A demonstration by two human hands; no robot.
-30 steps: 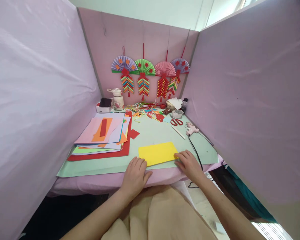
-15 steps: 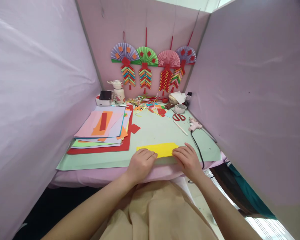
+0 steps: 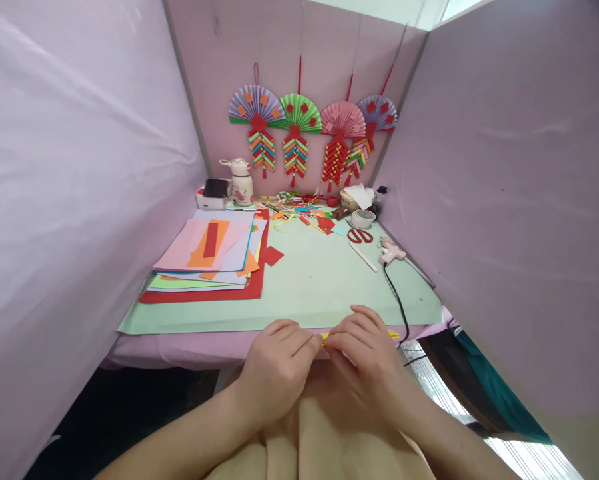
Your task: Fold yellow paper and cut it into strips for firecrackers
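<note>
Close to my body, at the table's front edge, a strip of yellow paper (image 3: 394,334) is mostly hidden behind my hands. My left hand (image 3: 280,357) is closed, thumb and fingers pinching the paper near its middle. Right beside it, my right hand (image 3: 362,353) pinches the same paper with its fingertips, the other fingers bent over it. Only a sliver between the hands and a short end on the right show. How the sheet is folded cannot be made out.
Stacked coloured paper (image 3: 199,247) lies left, near a red paper square (image 3: 272,255). To the right are red-handled scissors (image 3: 360,235), a white pen-like stick (image 3: 363,257) and a glue gun (image 3: 392,251) with a black cord. Paper scraps (image 3: 304,207) and a bottle (image 3: 242,181) stand behind.
Both hands have drawn the yellow paper off the tabletop toward my body and come close together. The paper, broad and flat before, now shows only as a thin edge.
</note>
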